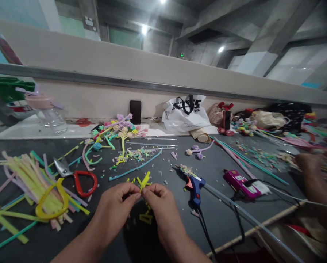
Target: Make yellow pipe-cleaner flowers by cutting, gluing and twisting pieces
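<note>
Works over dark grey tabletop, bounded at back by long white partition, at lower R by slanting pale edge strip. For moving, has a strip of tabletop btwn R hand and blue glue gun w/ orange trigger, dotted w/ small bits. Tighter on L: just beside L hand, metal scissors w/ red + yellow handle loops, lying partly over heap of thin fuzzy strips, mostly yellow. Straight ahead, nr: slanting light-blue fuzzy stem, then patch of pastel crumbs. Past gun: long clear glue stick poking out its rear, crossing edge strip; magenta box w/ white label nr that. Far R, well apart: co-worker's hand, blurred.

Both hands narrow, thumb to index, almost tip to tip. Pinched btwn L + R fingertips: small bright-yellow fuzzy piece w/ short splayed arms. Points arms up + away, just ahead of fingertips; lower part hidden by fingers. Can't tell if touching tabletop or held just off it.
</note>
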`<action>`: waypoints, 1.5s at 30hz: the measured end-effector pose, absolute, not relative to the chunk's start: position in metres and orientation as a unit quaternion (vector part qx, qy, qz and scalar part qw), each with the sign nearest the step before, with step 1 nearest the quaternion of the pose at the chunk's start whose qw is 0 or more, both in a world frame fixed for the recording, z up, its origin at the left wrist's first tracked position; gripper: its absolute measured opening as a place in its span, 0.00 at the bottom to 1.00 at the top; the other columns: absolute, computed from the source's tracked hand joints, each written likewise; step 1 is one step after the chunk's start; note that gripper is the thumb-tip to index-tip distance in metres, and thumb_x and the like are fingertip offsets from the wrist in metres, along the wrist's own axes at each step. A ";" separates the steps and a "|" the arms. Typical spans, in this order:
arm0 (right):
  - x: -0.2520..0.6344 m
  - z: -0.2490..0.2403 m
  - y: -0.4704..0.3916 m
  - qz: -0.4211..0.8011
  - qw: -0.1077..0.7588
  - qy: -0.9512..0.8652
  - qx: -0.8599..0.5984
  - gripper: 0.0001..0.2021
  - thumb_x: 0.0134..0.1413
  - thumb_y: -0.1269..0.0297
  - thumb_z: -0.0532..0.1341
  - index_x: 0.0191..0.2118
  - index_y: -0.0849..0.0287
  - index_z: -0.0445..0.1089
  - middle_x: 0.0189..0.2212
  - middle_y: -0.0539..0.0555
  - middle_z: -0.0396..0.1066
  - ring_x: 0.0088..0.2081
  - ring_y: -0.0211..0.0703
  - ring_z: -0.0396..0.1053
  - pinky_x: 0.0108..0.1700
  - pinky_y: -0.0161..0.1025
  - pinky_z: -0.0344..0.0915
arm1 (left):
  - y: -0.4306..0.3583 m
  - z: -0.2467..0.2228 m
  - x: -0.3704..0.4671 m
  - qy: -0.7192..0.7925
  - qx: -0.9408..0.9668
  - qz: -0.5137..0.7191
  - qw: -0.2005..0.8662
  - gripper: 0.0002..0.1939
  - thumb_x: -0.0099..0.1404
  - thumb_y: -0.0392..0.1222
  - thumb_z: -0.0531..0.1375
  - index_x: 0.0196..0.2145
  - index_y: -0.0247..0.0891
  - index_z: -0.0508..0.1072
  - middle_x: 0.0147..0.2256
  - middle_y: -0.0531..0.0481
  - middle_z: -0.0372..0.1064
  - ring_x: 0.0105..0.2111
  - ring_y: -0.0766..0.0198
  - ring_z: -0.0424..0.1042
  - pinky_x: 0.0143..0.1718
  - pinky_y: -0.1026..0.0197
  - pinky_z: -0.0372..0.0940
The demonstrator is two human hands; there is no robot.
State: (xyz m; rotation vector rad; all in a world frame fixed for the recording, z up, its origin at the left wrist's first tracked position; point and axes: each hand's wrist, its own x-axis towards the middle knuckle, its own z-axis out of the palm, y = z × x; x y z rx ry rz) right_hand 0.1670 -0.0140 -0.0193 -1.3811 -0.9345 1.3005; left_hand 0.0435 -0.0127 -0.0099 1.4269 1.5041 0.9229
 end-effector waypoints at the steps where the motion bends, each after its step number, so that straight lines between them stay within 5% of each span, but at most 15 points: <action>1: 0.167 -0.020 -0.013 0.534 0.488 -0.387 -0.571 0.08 0.38 0.63 0.61 0.19 0.61 0.64 0.15 0.44 0.58 0.19 0.31 0.52 0.23 0.31 0.50 | -0.013 -0.010 0.044 0.602 0.572 0.378 0.409 0.04 0.50 0.40 0.59 0.22 0.38 0.73 0.22 0.53 0.67 0.18 0.69 0.63 0.20 0.68 0.57; 6: 0.175 -0.015 -0.017 0.497 0.431 -0.474 -0.585 0.07 0.40 0.64 0.60 0.20 0.60 0.66 0.15 0.46 0.60 0.20 0.33 0.55 0.23 0.31 0.52 | -0.006 -0.013 0.045 0.557 0.461 0.398 0.564 0.09 0.50 0.45 0.61 0.20 0.36 0.69 0.18 0.55 0.62 0.17 0.69 0.61 0.19 0.67 0.58; 11: 0.233 -0.003 -0.028 0.267 0.394 -0.662 -0.579 0.07 0.48 0.66 0.56 0.32 0.56 0.71 0.28 0.51 0.70 0.31 0.41 0.66 0.34 0.35 0.59 | -0.003 -0.026 0.037 0.447 0.291 0.398 0.747 0.12 0.49 0.43 0.64 0.23 0.35 0.65 0.21 0.57 0.59 0.17 0.75 0.56 0.15 0.72 0.51; 14: 0.285 0.000 -0.028 0.120 0.316 -0.654 -0.677 0.08 0.50 0.61 0.54 0.33 0.56 0.69 0.29 0.53 0.71 0.31 0.44 0.67 0.34 0.37 0.58 | -0.003 -0.033 0.034 0.432 0.252 0.394 0.771 0.12 0.49 0.42 0.64 0.25 0.35 0.64 0.22 0.57 0.58 0.17 0.76 0.56 0.15 0.72 0.49; 18: 0.326 -0.010 -0.023 0.101 0.128 -0.596 -0.786 0.16 0.54 0.52 0.48 0.26 0.56 0.66 0.23 0.55 0.70 0.26 0.46 0.67 0.27 0.38 0.54 | -0.004 -0.038 0.034 0.438 0.235 0.369 0.785 0.13 0.50 0.44 0.64 0.25 0.36 0.64 0.21 0.59 0.57 0.15 0.78 0.53 0.14 0.73 0.46; 23: 0.323 -0.031 -0.007 0.109 0.079 -0.589 -0.797 0.21 0.51 0.45 0.48 0.28 0.58 0.66 0.23 0.59 0.71 0.27 0.50 0.68 0.26 0.38 0.53 | -0.006 -0.040 0.035 0.404 0.260 0.360 0.800 0.12 0.53 0.45 0.62 0.24 0.35 0.63 0.20 0.58 0.58 0.14 0.78 0.52 0.13 0.72 0.45; 27: 0.316 -0.031 0.006 0.146 0.137 -0.565 -0.801 0.12 0.45 0.56 0.56 0.22 0.58 0.66 0.17 0.54 0.67 0.22 0.47 0.66 0.24 0.37 0.53 | -0.007 -0.043 0.034 0.383 0.251 0.359 0.813 0.11 0.54 0.44 0.61 0.25 0.36 0.63 0.20 0.58 0.58 0.14 0.78 0.52 0.12 0.72 0.44; 33: 0.314 -0.021 -0.010 0.551 0.441 -0.282 -0.650 0.09 0.38 0.64 0.64 0.29 0.60 0.69 0.22 0.50 0.69 0.23 0.40 0.68 0.26 0.36 0.66 | -0.005 -0.043 0.033 0.356 0.223 0.359 0.833 0.09 0.55 0.41 0.60 0.26 0.36 0.62 0.20 0.58 0.60 0.13 0.78 0.52 0.11 0.72 0.41; 40: 0.292 -0.024 -0.025 0.727 0.504 -0.182 -0.428 0.16 0.37 0.71 0.64 0.38 0.58 0.70 0.22 0.49 0.65 0.19 0.31 0.59 0.20 0.28 0.60 | -0.007 -0.040 0.033 0.348 0.216 0.356 0.840 0.10 0.53 0.41 0.61 0.27 0.36 0.62 0.19 0.58 0.61 0.13 0.78 0.53 0.10 0.73 0.42; 45: 0.267 -0.028 -0.032 0.687 0.516 -0.267 -0.436 0.14 0.41 0.61 0.64 0.36 0.63 0.71 0.15 0.47 0.58 0.16 0.30 0.54 0.19 0.29 0.54 | -0.006 -0.042 0.034 0.378 0.240 0.367 0.815 0.10 0.53 0.42 0.61 0.27 0.36 0.63 0.19 0.58 0.61 0.12 0.78 0.53 0.09 0.74 0.44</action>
